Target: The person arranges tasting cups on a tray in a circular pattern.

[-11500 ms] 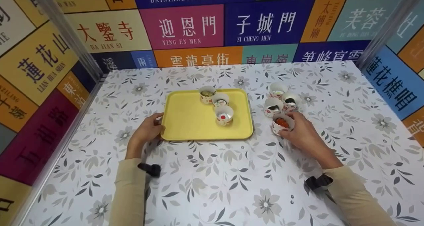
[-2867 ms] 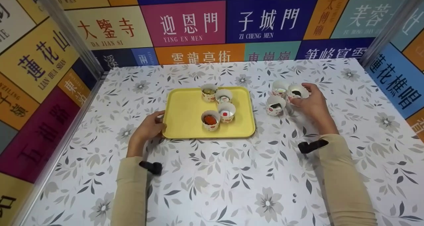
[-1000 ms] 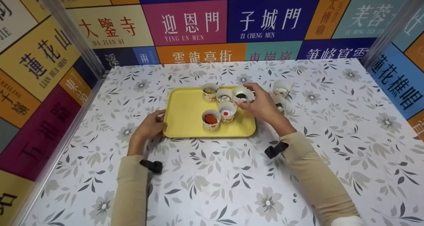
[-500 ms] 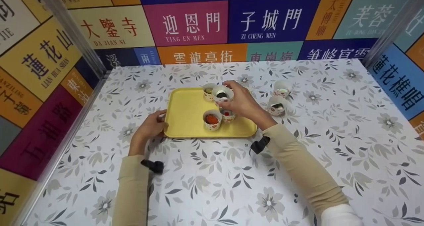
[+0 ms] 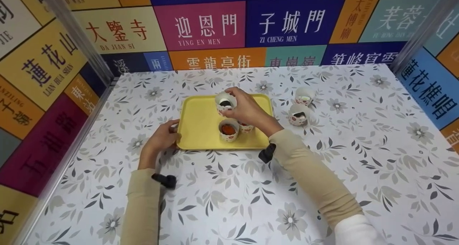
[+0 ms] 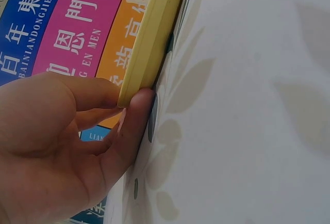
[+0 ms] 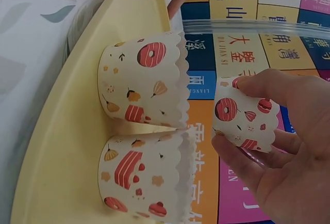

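My right hand grips a paper baking cup holding white and black food. The right wrist view shows that cup between thumb and fingers, raised above the tray. My left hand pinches the left edge of the yellow tray; in the left wrist view, its fingers meet at the tray's corner. Near the tray's front stands a cup with orange-red food. Another cup beside it is partly covered by my right hand. The cups farther back on the tray are hidden.
Right of the tray, two more paper cups stand on the flowered tablecloth: one with pale food, one with dark food. Panels with large printed characters wall the table at the back and sides.
The orange-red cup came onto the tray earlier. Since then my right hand has taken the black-and-white cup from the right group and carried it left over the tray. My left hand has stayed.
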`<action>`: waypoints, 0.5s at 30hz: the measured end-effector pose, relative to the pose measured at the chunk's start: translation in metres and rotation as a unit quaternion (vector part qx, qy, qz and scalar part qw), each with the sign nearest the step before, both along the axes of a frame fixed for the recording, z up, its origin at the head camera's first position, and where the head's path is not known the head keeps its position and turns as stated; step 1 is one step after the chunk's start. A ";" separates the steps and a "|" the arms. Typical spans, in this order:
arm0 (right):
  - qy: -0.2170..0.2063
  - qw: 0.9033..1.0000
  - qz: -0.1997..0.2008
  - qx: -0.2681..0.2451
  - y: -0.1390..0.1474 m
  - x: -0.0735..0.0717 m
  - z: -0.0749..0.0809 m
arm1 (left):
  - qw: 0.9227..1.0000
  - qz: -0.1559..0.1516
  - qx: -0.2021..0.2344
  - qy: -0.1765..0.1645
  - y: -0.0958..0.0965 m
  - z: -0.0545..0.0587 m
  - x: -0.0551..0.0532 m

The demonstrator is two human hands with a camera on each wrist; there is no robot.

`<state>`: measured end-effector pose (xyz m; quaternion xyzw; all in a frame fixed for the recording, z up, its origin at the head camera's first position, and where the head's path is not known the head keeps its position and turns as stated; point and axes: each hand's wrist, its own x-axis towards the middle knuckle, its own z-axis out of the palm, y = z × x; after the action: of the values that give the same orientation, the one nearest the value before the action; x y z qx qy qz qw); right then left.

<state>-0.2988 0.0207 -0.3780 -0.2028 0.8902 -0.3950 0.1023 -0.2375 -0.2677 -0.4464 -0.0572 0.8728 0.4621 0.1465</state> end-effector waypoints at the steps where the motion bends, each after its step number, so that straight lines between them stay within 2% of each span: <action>1: 0.002 1.000 0.002 0.003 -0.002 -0.001 0.000 | 1.000 -0.001 0.005 0.000 0.000 0.000 0.000; 7: 0.014 1.000 0.016 0.015 -0.014 -0.002 -0.001 | 1.000 -0.002 0.024 0.002 0.000 0.002 0.001; 15: 0.009 0.998 0.034 0.053 -0.032 -0.001 -0.006 | 1.000 -0.003 0.009 0.003 -0.001 0.001 0.001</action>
<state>-0.2994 -0.0109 -0.3844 -0.2308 0.9033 -0.3417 0.1186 -0.2364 -0.2685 -0.4451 -0.0522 0.8691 0.4698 0.1457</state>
